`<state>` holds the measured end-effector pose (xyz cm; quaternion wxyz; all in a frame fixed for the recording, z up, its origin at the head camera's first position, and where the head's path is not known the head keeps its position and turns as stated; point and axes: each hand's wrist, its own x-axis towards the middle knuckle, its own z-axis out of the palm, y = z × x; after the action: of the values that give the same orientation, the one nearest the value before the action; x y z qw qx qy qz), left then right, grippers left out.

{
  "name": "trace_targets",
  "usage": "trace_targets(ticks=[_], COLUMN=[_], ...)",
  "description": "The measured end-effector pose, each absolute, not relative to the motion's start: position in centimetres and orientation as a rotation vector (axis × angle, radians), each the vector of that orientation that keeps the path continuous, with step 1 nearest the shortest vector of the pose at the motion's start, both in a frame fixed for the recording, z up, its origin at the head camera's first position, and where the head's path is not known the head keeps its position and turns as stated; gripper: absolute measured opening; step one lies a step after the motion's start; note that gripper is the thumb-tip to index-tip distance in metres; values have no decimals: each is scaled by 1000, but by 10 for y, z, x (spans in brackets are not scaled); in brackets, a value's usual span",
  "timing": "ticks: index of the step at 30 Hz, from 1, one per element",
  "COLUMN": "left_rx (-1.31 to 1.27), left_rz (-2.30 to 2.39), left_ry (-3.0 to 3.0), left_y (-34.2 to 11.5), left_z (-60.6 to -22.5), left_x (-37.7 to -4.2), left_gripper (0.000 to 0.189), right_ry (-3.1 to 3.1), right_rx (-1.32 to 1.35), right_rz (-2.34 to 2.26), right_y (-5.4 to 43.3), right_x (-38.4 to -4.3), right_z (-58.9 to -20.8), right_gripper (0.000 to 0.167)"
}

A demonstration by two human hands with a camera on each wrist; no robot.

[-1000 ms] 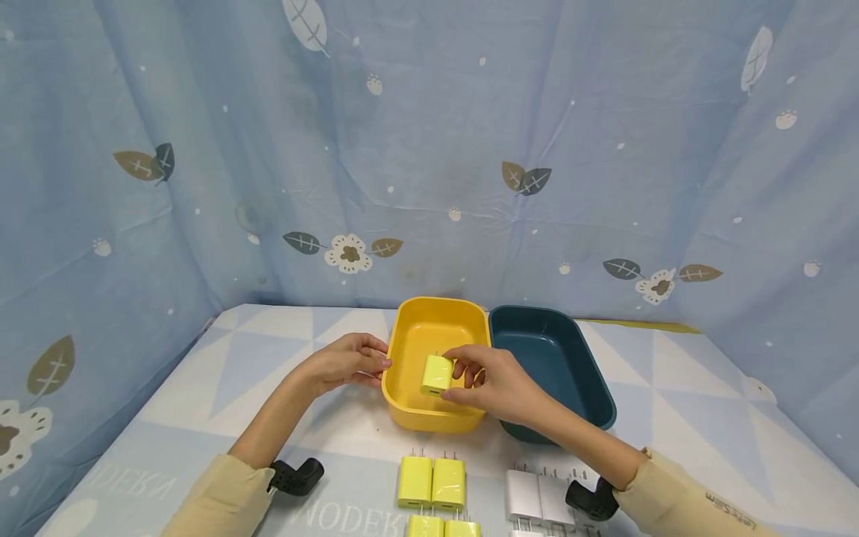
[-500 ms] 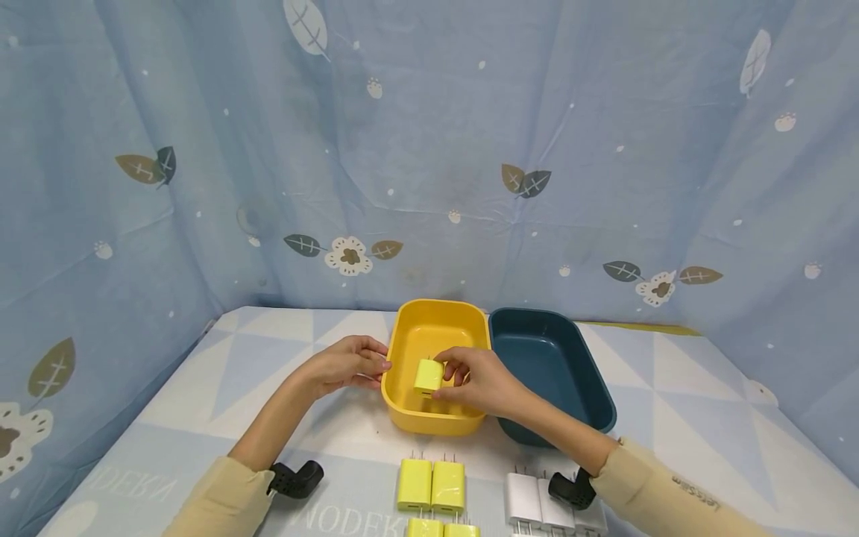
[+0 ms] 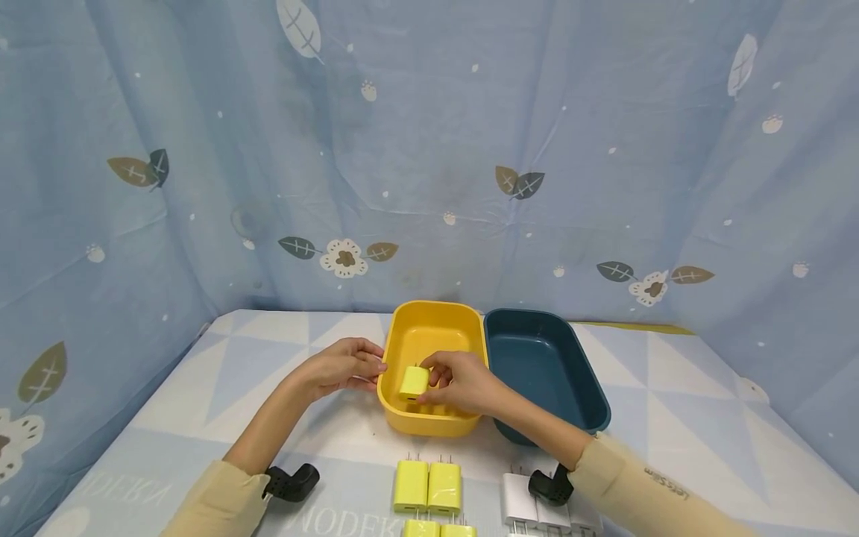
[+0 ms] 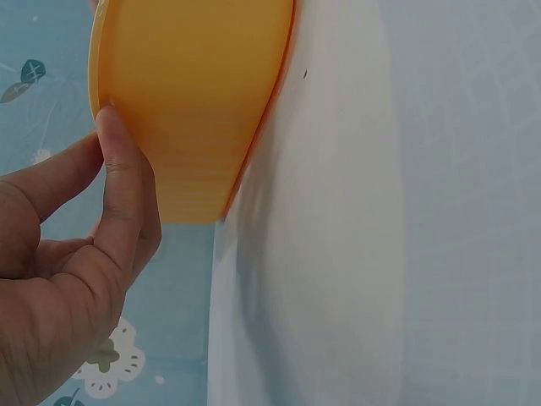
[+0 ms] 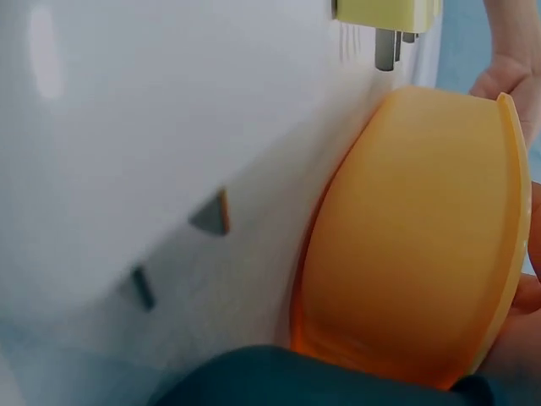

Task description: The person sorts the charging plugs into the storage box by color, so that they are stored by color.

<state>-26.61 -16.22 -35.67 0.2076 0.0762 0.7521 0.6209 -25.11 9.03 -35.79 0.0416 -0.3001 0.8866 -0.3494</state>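
Observation:
My left hand (image 3: 342, 367) pinches the left rim of a yellow plastic bin (image 3: 429, 425). In the left wrist view, fingertips meet the bin's outer wall (image 4: 194, 93) by the rim. My right hand (image 3: 463, 382) holds a yellow plug-in charger (image 3: 413, 383) between thumb and fingers, inside the bin's outline and prongs pointing away. Whether the charger touches the bin floor I cannot tell. The right wrist view shows the bin's near wall (image 5: 406, 228), and the right fingers lie partly hidden behind its rim.
A dark teal bin (image 3: 590, 388) stands right beside the yellow one. Several yellow chargers (image 3: 411, 486) lie in rows at the front, with several white chargers (image 3: 520, 498) to their right, partly under my right wrist strap. A patterned curtain (image 3: 429, 149) hangs behind the table.
My right hand has moved left and slightly down with the yellow charger, further toward the left side of the yellow bin. My left hand stays at the rim.

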Motion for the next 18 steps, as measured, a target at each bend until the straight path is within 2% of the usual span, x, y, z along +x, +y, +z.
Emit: trace_targets(ticks=[18], left_rx=[222], left_rz=[1730], left_ry=[2083], left_y=[-163], left_z=[-357], left_x=[-266], left_gripper=[34], right_ry=[2721], right_rx=[-844], right_rz=[-1013], right_y=[76], right_x=[-254], right_z=[-357], right_gripper=[48])
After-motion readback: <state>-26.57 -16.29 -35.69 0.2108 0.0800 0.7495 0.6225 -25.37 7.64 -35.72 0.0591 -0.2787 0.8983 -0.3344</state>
